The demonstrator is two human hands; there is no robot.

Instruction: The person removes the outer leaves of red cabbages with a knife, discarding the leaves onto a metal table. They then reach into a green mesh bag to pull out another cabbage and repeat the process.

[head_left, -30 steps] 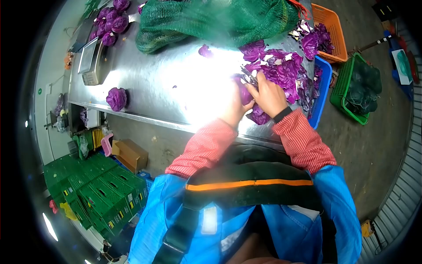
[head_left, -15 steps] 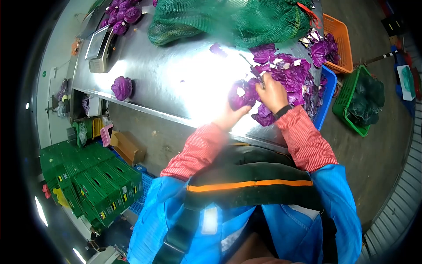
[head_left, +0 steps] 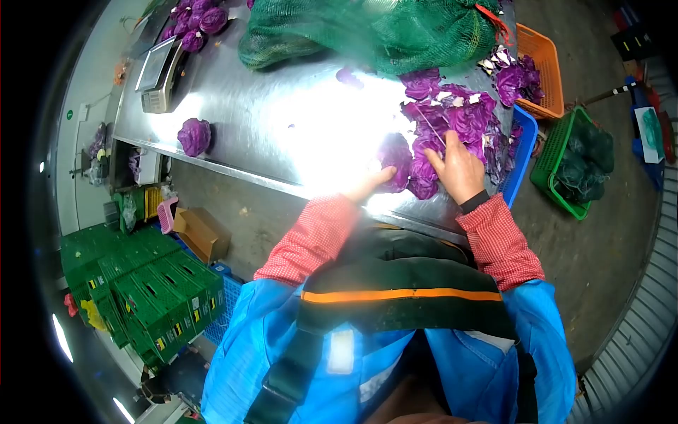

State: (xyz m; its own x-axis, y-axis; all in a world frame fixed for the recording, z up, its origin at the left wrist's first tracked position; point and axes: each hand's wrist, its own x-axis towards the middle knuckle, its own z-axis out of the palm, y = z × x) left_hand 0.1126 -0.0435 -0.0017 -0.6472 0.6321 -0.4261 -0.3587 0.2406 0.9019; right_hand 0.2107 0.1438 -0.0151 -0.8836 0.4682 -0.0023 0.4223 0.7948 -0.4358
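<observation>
In the head view, my left hand [head_left: 366, 185] is closed around the near left side of a red cabbage [head_left: 396, 161], its thumb pressed on the front. Glare washes out part of these fingers. My right hand [head_left: 460, 172] grips a knife [head_left: 431, 126], whose thin blade points up and left over the trimmed leaves. The handle is mostly hidden by the fingers. A heap of purple cabbage leaves [head_left: 467, 117] with white stem pieces lies just beyond and to the right of both hands.
A green mesh sack [head_left: 367, 32] lies across the far side of the steel table [head_left: 261, 131]. At left are a scale [head_left: 157, 78], one cabbage [head_left: 194, 137] and several more cabbages [head_left: 200, 19]. Blue [head_left: 523, 152], orange [head_left: 542, 63] and green crates [head_left: 565, 162] stand at right.
My right hand, with the knife, has moved right and slightly toward me, away from the cabbage. My left hand keeps the cabbage, which has turned so its white cut spot no longer shows.
</observation>
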